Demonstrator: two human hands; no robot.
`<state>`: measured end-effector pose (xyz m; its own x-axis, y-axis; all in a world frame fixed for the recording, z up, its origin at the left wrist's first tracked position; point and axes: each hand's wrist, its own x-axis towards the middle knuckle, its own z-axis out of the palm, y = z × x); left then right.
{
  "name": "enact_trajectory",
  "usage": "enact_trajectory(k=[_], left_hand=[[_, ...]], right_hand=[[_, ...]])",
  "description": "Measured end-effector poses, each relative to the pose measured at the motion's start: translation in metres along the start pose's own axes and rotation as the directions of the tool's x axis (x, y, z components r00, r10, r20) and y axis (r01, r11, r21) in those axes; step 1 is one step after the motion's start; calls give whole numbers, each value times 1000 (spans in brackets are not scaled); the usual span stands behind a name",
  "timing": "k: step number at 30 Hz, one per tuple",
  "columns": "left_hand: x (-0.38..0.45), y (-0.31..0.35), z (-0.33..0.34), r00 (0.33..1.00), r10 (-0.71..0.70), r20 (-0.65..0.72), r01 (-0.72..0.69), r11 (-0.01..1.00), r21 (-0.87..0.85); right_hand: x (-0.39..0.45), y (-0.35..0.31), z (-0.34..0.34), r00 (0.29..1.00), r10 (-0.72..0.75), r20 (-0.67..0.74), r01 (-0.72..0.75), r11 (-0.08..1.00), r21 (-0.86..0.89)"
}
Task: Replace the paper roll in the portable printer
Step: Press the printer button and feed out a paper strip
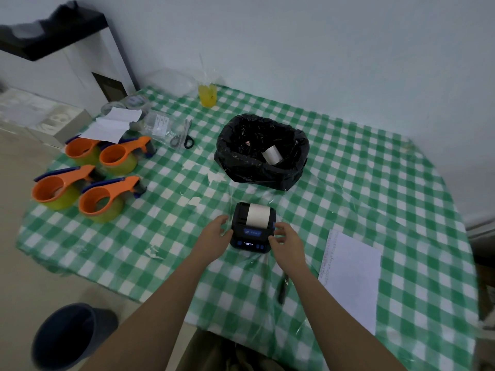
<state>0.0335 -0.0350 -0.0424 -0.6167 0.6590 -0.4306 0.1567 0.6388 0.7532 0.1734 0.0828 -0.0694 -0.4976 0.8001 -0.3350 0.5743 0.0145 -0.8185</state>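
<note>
A: Item: portable printer (253, 228), set on the checked tablecloth (375, 183), paper roll (258, 214) seated in its open bay.

B: Held how?

A: Flanked by left hand (216, 231) and right hand (286, 236), fingers loosely spread against the sides.

B: Risk?

A: Paper may be jammed if the cover is shut on a skewed strip.

One wide-angle camera is sitting on the person's head, looking forward and down over a checked table (375, 183). Both forearms are reaching in from the bottom edge — the near table edge is lying close below, the far wall (321, 49) filling the top. Straight lines are bending toward the edges.
</note>
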Motion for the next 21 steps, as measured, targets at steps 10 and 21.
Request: enact_trajectory(k=[10, 21], left_hand=[[-1, 11, -2, 1000, -4, -23, 5, 1000, 11], [3, 24, 1, 999, 5, -53, -3, 1000, 31]], right_hand=[[4, -5, -4, 1000, 1, 7, -1, 1000, 2], [8, -7, -14, 1000, -8, 10, 8, 1000, 14]])
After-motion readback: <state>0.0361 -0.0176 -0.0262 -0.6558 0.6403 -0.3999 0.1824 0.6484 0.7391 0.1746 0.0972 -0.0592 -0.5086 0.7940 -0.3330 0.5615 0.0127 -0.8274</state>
